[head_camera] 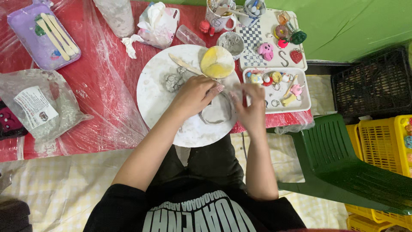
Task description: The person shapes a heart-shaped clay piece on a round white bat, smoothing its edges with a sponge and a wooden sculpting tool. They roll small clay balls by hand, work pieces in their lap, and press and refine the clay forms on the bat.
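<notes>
Two hands press on a flat grey clay piece (216,112) on my round white board (156,96). My left hand (195,94) covers its top, fingers together. My right hand (250,109) touches its edge, fingers spread, blurry.

A black short-sleeved shirt with large white lettering across the chest (forearms bare), and dark trousers.

Grey clay piece (216,112) partly covered by both hands; its full outline not discernible. Right hand (251,109) motion-blurred at the fingers. Small figurines in white tray (305,103) too small to identify. Purple tray (25,30) cut off at top edge.
</notes>
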`<state>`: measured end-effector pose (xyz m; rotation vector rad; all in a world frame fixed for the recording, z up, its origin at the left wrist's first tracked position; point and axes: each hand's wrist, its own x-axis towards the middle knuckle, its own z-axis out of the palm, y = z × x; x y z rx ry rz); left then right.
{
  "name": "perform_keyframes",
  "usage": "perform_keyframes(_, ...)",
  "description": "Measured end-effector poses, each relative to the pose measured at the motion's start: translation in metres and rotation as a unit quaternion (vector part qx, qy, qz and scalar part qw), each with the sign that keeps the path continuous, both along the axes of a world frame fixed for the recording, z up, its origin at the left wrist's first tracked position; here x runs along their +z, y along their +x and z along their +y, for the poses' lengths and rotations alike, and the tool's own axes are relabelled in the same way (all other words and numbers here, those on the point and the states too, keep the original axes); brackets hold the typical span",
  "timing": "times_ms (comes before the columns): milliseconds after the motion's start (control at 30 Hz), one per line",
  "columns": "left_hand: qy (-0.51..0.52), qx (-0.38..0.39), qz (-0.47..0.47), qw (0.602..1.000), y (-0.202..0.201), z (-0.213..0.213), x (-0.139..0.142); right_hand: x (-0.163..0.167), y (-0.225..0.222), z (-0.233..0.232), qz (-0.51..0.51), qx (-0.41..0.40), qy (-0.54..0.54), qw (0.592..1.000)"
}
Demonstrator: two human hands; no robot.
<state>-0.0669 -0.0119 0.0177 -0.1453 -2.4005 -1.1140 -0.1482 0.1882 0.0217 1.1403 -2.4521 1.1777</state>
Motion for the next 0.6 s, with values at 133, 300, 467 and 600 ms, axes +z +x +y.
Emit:
perform_keyframes(133,0.047,-0.019,-0.032,0.998,0.002,-0.008,0.003,0.013,-0.051,-0.014,0.004,0.102,0.016,0.995)
perform_keyframes(300,0.060,-0.048,0.009,0.997,0.004,-0.012,0.003,0.027,-0.096,-0.044,-0.076,0.269,0.102,0.955)
perform_keyframes(467,0.068,-0.021,-0.016,0.997,0.005,-0.011,0.000,0.017,-0.109,-0.049,0.007,0.228,0.128,0.965)
perform_keyframes(600,0.057,-0.007,-0.030,0.998,0.005,-0.011,-0.001,0.002,-0.113,-0.035,-0.014,0.257,0.009,0.966)
